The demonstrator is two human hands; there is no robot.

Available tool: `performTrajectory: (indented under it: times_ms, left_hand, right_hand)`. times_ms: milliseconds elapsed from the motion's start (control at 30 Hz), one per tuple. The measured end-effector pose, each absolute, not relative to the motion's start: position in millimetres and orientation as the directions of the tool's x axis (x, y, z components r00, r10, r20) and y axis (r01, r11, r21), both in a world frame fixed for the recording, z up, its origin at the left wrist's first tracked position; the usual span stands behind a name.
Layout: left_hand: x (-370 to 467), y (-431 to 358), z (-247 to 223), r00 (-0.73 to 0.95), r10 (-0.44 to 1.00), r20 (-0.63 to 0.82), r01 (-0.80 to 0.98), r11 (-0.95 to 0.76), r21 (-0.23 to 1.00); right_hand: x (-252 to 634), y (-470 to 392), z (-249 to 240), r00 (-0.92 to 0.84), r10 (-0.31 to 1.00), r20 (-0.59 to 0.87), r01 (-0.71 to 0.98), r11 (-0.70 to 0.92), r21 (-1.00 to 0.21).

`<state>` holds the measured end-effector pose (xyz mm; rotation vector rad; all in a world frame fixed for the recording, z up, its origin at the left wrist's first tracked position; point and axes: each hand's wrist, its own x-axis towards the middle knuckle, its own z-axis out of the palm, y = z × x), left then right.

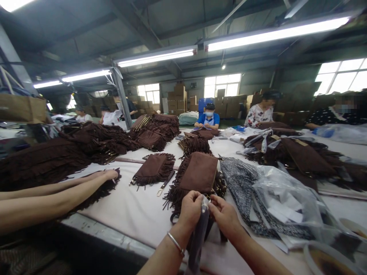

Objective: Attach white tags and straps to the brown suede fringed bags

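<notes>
My left hand (189,209) is closed on the top end of a dark strap in a clear plastic sleeve (200,233), which hangs down toward me. Beside it, my right hand (225,214) pinches at a small gold-coloured metal fitting by the bag's lower edge; the exact part is hidden by the fingers. Just beyond both hands lies a brown suede-like bag (198,172) with fringe. A smaller fringed pouch (155,168) rests to its left, and between them is a short brown strap with a gold clip (160,191).
A co-worker's arms (71,194) reach in from the left over dark fringed pieces. Piles of brown fringed bags (156,130) stand farther back. On the right are a speckled grey cloth (241,183), a clear plastic bag with white slips (286,198) and a round tub (329,259). Several people sit across the table.
</notes>
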<state>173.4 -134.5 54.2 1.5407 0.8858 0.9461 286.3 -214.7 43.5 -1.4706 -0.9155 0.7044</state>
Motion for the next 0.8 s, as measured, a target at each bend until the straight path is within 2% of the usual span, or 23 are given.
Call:
performTrajectory:
  times_ms: [200,400,700,800]
  left_hand:
    - [177.9,-141.4,56.1,0.364,0.927,0.091,0.041,-0.114,0.993]
    - [187.5,-142.5,50.6,0.332,0.943,0.011,-0.022,-0.004,1.0]
    - [175.7,-143.0,49.7,0.33,0.94,-0.084,-0.13,0.134,0.982]
    - [174.5,-144.4,49.7,0.363,0.924,-0.122,-0.18,0.198,0.964]
  right_hand:
    - [287.6,-211.8,58.4,0.441,0.897,-0.024,0.044,-0.049,-0.998]
    - [287.8,-207.8,58.7,0.456,0.888,0.066,0.204,-0.033,-0.978]
    - [293.6,-209.9,51.5,0.494,0.867,0.071,0.275,-0.078,-0.958]
    - [295.3,-215.2,47.4,0.5,0.856,0.131,0.346,-0.059,-0.936]
